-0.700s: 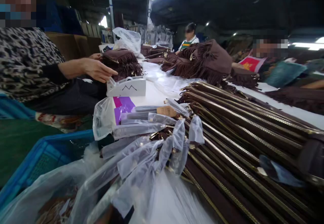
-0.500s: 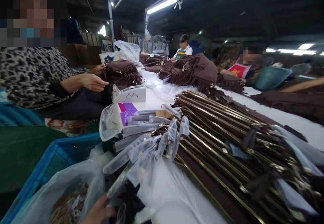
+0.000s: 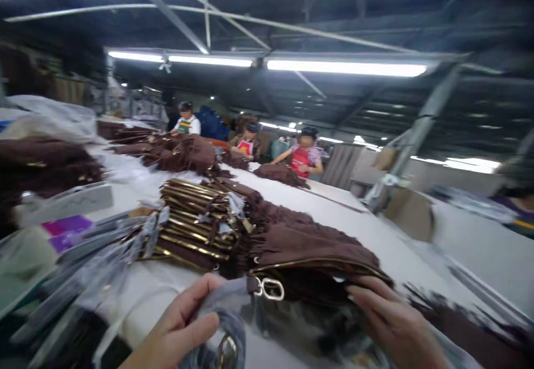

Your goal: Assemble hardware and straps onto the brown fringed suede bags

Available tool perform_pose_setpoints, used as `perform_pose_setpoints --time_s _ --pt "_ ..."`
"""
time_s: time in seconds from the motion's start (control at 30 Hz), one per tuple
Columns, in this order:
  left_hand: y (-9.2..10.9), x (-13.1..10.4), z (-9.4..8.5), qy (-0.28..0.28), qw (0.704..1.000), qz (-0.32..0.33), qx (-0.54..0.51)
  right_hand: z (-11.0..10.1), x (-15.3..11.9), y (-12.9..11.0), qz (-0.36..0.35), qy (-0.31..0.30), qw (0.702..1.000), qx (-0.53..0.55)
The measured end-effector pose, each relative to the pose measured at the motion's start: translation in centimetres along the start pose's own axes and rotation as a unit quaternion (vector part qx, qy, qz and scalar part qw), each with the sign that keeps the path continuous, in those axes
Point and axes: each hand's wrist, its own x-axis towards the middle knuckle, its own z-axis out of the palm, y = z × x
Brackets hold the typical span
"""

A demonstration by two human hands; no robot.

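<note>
Both hands work at the near edge of the desk (image 3: 354,213): the left hand (image 3: 179,324) pinches a clear plastic wrap (image 3: 227,308) beside a silver ring (image 3: 270,289), while the right hand (image 3: 392,324) lies curled on a brown fringed bag (image 3: 308,252). Just behind sits a stack of gold-zippered brown bags (image 3: 192,227). Further along the desk, three seated workers (image 3: 304,157) handle similar brown bags.
</note>
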Motion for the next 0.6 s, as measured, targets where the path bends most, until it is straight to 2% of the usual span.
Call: perform_pose_setpoints --time_s 0.03,0.1,0.17,0.23,0.3,0.33,0.5,0.6 --pt "0.3 2.1 2.1 -0.026 0.998 0.039 0.041 -0.7 -0.1 0.3 0.01 -0.021 1.0 0.02" --pt "-0.8 5.8 6.2 -0.061 0.988 0.089 0.11 -0.8 -0.1 0.7 0.063 0.006 0.995 0.081" --pt "-3.5 8.9 9.7 -0.07 0.984 0.08 0.145 0.2 -0.1 0.9 0.115 0.057 0.981 0.142" --pt "-6.3 11.1 12.1 -0.059 0.982 0.049 0.173 1.2 0.0 1.0 0.151 0.079 0.966 0.195" --pt "-7.8 12.2 13.6 -0.055 0.979 0.045 0.189 1.7 0.0 1.2 0.172 0.08 0.953 0.236" --pt "-7.8 12.4 14.2 -0.06 0.978 0.047 0.195 1.7 0.1 1.2 0.176 0.077 0.949 0.251" --pt "-4.4 12.1 15.9 -0.129 0.958 0.016 0.255 0.7 0.8 1.4 0.188 0.062 0.929 0.314" --pt "-3.9 12.6 16.2 -0.161 0.969 0.009 0.186 0.3 0.7 1.3 0.21 0.039 0.919 0.331"
